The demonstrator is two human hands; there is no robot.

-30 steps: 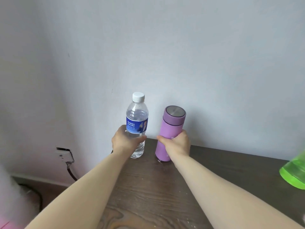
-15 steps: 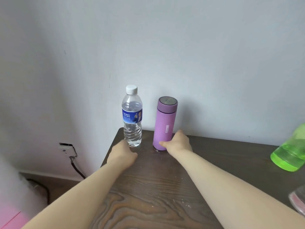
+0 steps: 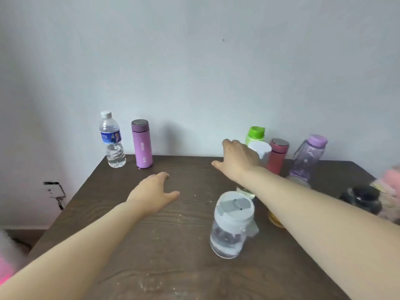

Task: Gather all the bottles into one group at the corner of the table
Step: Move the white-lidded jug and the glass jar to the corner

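Observation:
A clear water bottle (image 3: pixel 111 140) and a purple flask (image 3: pixel 141 147) stand together at the table's far left corner. My left hand (image 3: pixel 154 193) hovers open over the table middle, holding nothing. My right hand (image 3: pixel 239 160) is spread open just in front of a white-lidded bottle (image 3: pixel 260 149). Behind it stand a green-capped bottle (image 3: pixel 255 134), a red flask (image 3: pixel 277 155) and a clear purple-lidded bottle (image 3: pixel 308 156). A clear jar-like bottle with a white lid (image 3: pixel 232 225) stands near me, under my right forearm's left side.
The dark wooden table (image 3: pixel 173 245) meets a white wall at the back. A black-lidded container (image 3: pixel 362 198) and pink soft items (image 3: pixel 389 185) sit at the right edge. An amber-bottomed container (image 3: pixel 275 219) is mostly hidden under my right arm. A wall socket (image 3: pixel 54 189) lies beyond the left edge.
Both hands let go of the water bottle and purple flask and drew back. My right hand swung right toward the other bottles; the view widened to the right.

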